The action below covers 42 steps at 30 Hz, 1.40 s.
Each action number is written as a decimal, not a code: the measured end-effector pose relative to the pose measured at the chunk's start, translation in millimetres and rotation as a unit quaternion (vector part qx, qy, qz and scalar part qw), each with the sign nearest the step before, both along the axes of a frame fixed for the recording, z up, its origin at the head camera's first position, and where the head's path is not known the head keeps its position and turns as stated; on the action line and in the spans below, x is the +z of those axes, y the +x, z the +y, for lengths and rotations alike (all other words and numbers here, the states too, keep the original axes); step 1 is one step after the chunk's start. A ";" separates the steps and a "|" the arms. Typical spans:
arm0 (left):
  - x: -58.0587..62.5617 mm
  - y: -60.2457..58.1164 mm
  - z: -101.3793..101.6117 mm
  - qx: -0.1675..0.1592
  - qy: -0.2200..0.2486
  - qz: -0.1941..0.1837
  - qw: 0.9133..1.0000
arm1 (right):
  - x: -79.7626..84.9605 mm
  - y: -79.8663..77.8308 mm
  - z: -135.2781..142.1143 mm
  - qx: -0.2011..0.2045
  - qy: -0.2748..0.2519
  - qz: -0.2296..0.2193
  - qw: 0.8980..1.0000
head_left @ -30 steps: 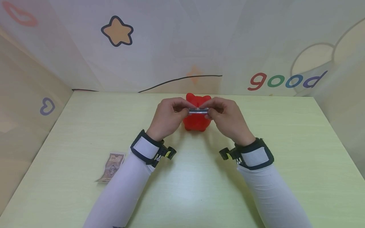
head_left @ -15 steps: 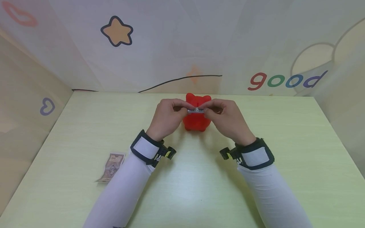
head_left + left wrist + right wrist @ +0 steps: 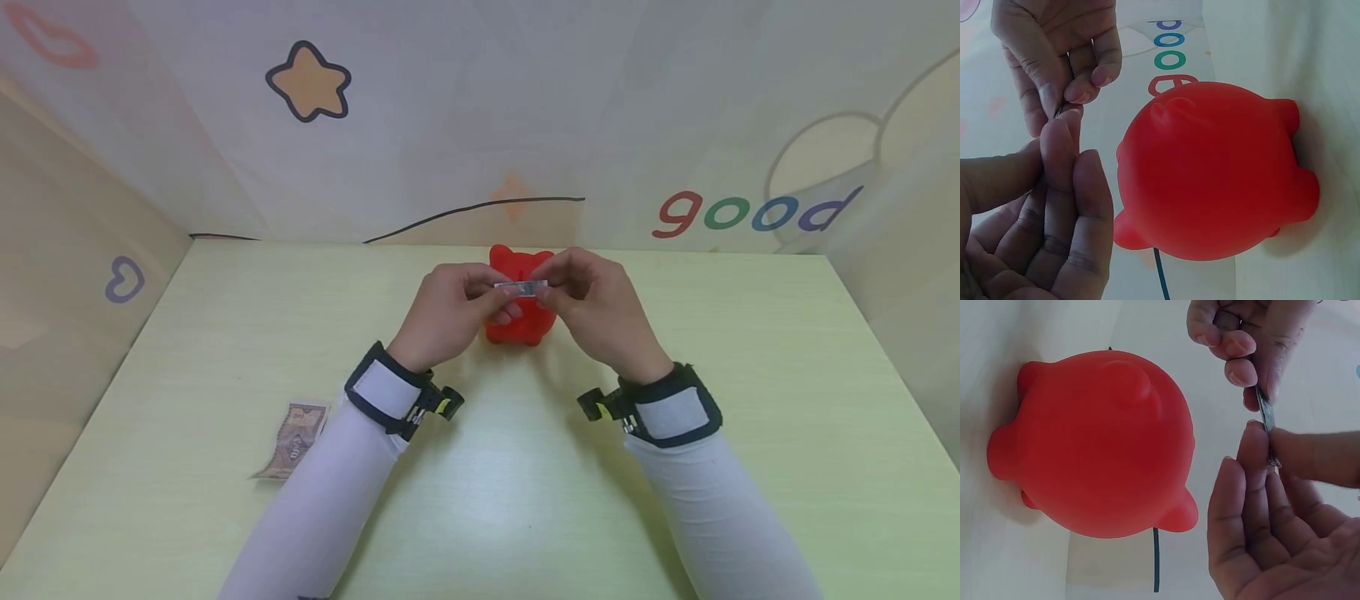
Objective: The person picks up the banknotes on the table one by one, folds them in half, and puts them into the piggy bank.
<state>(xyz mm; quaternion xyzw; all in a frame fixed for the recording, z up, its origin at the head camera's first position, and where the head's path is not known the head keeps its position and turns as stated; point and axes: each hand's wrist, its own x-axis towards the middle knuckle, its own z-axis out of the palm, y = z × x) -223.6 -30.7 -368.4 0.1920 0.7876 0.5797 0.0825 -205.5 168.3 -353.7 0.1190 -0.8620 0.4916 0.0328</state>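
A narrow grey-blue folded banknote (image 3: 522, 288) is stretched level between both hands, above the red piggy bank (image 3: 517, 329). My left hand (image 3: 450, 308) pinches its left end between thumb and fingers. At the other end, the thumb and fingertips of my right hand (image 3: 603, 312) pinch it too. From the right wrist, the folded banknote (image 3: 1265, 411) looks thin and edge-on, held apart from the piggy bank (image 3: 1104, 444). The slot in the piggy bank's top shows partly between the hands in the head view. The left wrist view mostly hides the note behind fingers.
A brownish banknote (image 3: 298, 437) with a curled corner lies on the pale table (image 3: 480, 517), partly behind the left sleeve (image 3: 322, 492). A printed backdrop (image 3: 465, 125) rises behind the table's back edge, close behind the piggy bank.
The folded banknote has turned so that its printed face shows more. My right fingers have lifted a little, and fingers of my left hand now show below the note.
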 end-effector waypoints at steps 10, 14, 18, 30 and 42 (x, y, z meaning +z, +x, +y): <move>1.8 2.4 0.9 0.003 0.000 0.006 1.000 | -0.4 1.1 -1.6 0.024 0.006 -0.047 0.999; 1.9 3.2 0.8 0.000 -0.015 0.019 1.000 | -0.7 1.2 -1.7 0.021 0.010 -0.034 0.999; 0.6 2.9 0.4 -0.010 -0.026 0.026 0.999 | -0.7 1.9 -2.2 0.023 0.009 -0.023 0.999; 0.7 2.2 1.0 -0.019 -0.031 0.052 0.998 | -0.1 2.6 -4.9 0.044 -0.013 -0.047 0.998; 3.1 4.0 1.1 -0.010 -0.047 0.061 0.997 | 1.1 4.2 -6.4 0.044 -0.004 -0.055 0.998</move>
